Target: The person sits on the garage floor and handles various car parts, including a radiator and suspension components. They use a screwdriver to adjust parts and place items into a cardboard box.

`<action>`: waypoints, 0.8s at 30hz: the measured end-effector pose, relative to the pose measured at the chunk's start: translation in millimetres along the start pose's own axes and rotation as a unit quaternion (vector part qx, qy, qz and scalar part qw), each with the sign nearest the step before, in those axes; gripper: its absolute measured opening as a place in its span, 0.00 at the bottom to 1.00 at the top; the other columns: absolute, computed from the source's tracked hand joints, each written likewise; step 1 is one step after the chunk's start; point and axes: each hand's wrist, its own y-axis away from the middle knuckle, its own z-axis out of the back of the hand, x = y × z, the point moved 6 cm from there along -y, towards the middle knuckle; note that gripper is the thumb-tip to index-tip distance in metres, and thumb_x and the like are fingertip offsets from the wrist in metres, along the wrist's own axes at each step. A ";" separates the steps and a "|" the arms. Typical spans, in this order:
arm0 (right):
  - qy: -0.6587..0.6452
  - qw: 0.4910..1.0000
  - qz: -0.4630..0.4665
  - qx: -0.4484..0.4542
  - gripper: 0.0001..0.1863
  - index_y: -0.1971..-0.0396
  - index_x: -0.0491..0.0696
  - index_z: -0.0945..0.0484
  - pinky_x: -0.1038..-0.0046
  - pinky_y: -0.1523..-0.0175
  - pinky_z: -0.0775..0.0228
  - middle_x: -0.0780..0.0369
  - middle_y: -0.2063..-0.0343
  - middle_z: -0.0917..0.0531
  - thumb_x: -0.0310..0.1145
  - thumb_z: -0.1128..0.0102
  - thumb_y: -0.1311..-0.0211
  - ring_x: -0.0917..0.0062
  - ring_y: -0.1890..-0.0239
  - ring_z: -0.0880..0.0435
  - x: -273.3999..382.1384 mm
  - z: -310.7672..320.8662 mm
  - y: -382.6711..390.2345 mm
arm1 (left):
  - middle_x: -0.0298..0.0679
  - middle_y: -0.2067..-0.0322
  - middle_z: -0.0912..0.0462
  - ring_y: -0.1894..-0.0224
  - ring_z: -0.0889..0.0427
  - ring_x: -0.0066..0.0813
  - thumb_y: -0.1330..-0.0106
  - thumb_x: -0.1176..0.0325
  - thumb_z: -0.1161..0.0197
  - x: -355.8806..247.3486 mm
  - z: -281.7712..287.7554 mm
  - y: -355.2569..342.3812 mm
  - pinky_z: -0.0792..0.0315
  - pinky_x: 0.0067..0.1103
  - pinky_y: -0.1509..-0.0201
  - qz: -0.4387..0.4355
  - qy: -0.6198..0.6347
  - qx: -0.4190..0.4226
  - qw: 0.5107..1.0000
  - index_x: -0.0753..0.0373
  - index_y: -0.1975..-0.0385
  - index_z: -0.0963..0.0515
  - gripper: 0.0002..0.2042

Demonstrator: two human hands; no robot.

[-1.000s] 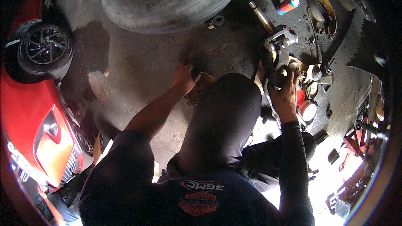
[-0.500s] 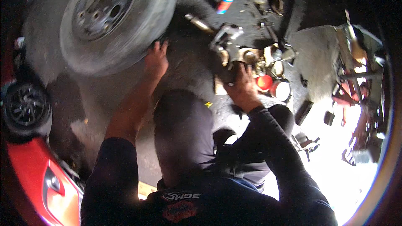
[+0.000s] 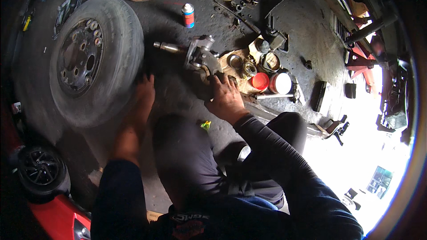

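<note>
2 hands, 2 different spots. The right hand (image 3: 227, 98) is on the near end of the metal part (image 3: 202, 55), fingers bent over a dark piece there; can't tell if it's properly clamped or just resting. My guess is it's steadying that end, since the part is a lopsided lump with a shaft poking out to the left. The left hand (image 3: 145, 91) is over to the left of the metal part, right by the tread of a big wheel (image 3: 97, 61). Fingers are dim, so I can't tell if they're bent round anything or touching rubber.

To the right of the metal part, some cardboard (image 3: 243, 86) carries rings, a red lid (image 3: 259, 81) and a white tub (image 3: 280, 83), probably to keep greasy bits off the floor. The spray can (image 3: 188, 16) stands upright just beyond the metal part, likely for easy reach.

Roomwise, a dark strip of floor (image 3: 171, 78) between the metal part and the wheel looks like the best way out. The cardboard's edge crowds its right side, and the left knee (image 3: 180, 140) limits the near side.
</note>
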 end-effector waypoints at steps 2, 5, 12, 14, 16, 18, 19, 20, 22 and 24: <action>-0.010 1.000 -0.010 0.022 0.51 0.18 0.51 0.42 0.41 0.25 0.38 0.42 0.31 0.29 0.44 0.30 0.41 0.37 0.28 0.31 -1.0 -0.5 -1.4 | 0.54 0.26 0.31 0.39 0.15 0.59 0.22 0.71 0.40 5.1 9.2 11.8 0.18 0.45 0.36 0.024 0.089 -0.052 0.994 0.57 0.23 0.34 0.28; 0.018 0.999 -0.008 0.044 0.51 0.17 0.50 0.43 0.40 0.25 0.38 0.41 0.31 0.30 0.44 0.31 0.39 0.37 0.29 0.30 -0.4 -1.8 -3.8 | 0.58 0.31 0.27 0.39 0.17 0.63 0.28 0.65 0.29 14.5 21.2 33.6 0.23 0.47 0.31 0.054 0.213 -0.114 0.969 0.64 0.26 0.32 0.32; 0.080 0.995 0.039 0.034 0.48 0.19 0.45 0.41 0.41 0.27 0.36 0.42 0.25 0.34 0.48 0.34 0.34 0.42 0.27 0.31 -7.4 -7.9 3.6 | 0.51 0.40 0.18 0.41 0.18 0.51 0.38 0.62 0.18 8.2 46.1 143.7 0.25 0.41 0.31 -0.024 0.238 -0.163 0.957 0.66 0.31 0.26 0.36; 0.159 0.980 0.064 0.105 0.47 0.18 0.44 0.42 0.43 0.29 0.34 0.42 0.24 0.35 0.50 0.38 0.31 0.47 0.29 0.29 -7.1 -17.6 3.4 | 0.50 0.41 0.18 0.41 0.18 0.49 0.36 0.61 0.19 14.3 62.4 179.3 0.25 0.39 0.32 -0.010 0.300 -0.129 0.945 0.66 0.31 0.26 0.35; 0.177 0.978 0.061 0.096 0.42 0.19 0.44 0.40 0.47 0.33 0.33 0.45 0.24 0.34 0.48 0.43 0.27 0.52 0.30 0.27 -7.7 -15.8 -0.8 | 0.48 0.41 0.18 0.42 0.18 0.46 0.35 0.59 0.21 19.4 96.2 199.5 0.25 0.38 0.33 0.012 0.363 -0.109 0.925 0.66 0.31 0.25 0.34; 0.099 0.980 0.049 0.166 0.46 0.15 0.41 0.51 0.36 0.21 0.47 0.40 0.20 0.41 0.52 0.51 0.23 0.41 0.23 0.34 -7.5 -19.0 -2.9 | 0.47 0.42 0.17 0.42 0.18 0.44 0.33 0.58 0.22 33.9 147.7 219.1 0.25 0.36 0.34 0.044 0.420 -0.102 0.901 0.66 0.32 0.25 0.33; 0.059 0.982 0.037 0.174 0.46 0.15 0.42 0.51 0.37 0.21 0.48 0.40 0.19 0.43 0.51 0.51 0.24 0.41 0.21 0.36 -7.0 -16.1 -4.8 | 0.46 0.42 0.17 0.42 0.18 0.43 0.33 0.58 0.23 36.9 175.5 227.2 0.25 0.36 0.34 0.058 0.449 -0.104 0.886 0.66 0.32 0.25 0.33; 0.049 0.982 0.032 0.181 0.46 0.15 0.43 0.50 0.37 0.21 0.48 0.40 0.19 0.44 0.51 0.51 0.24 0.40 0.21 0.37 -6.6 -12.6 -4.2 | 0.45 0.42 0.17 0.43 0.18 0.41 0.32 0.57 0.24 39.1 204.8 235.4 0.25 0.35 0.35 0.072 0.474 -0.109 0.871 0.66 0.32 0.25 0.32; 0.032 0.982 0.031 0.183 0.45 0.15 0.43 0.50 0.38 0.20 0.47 0.41 0.18 0.44 0.50 0.50 0.25 0.40 0.20 0.38 -3.8 -1.8 -3.0 | 0.44 0.43 0.17 0.43 0.19 0.39 0.31 0.56 0.25 36.9 266.5 251.8 0.24 0.34 0.35 0.087 0.519 -0.126 0.841 0.66 0.32 0.24 0.31; 0.032 0.979 0.030 0.198 0.44 0.15 0.44 0.49 0.39 0.21 0.46 0.42 0.18 0.44 0.48 0.48 0.25 0.41 0.20 0.38 1.1 10.2 -0.6 | 0.42 0.43 0.17 0.43 0.19 0.37 0.29 0.55 0.27 30.4 330.0 266.8 0.24 0.32 0.36 0.094 0.548 -0.148 0.818 0.66 0.32 0.24 0.31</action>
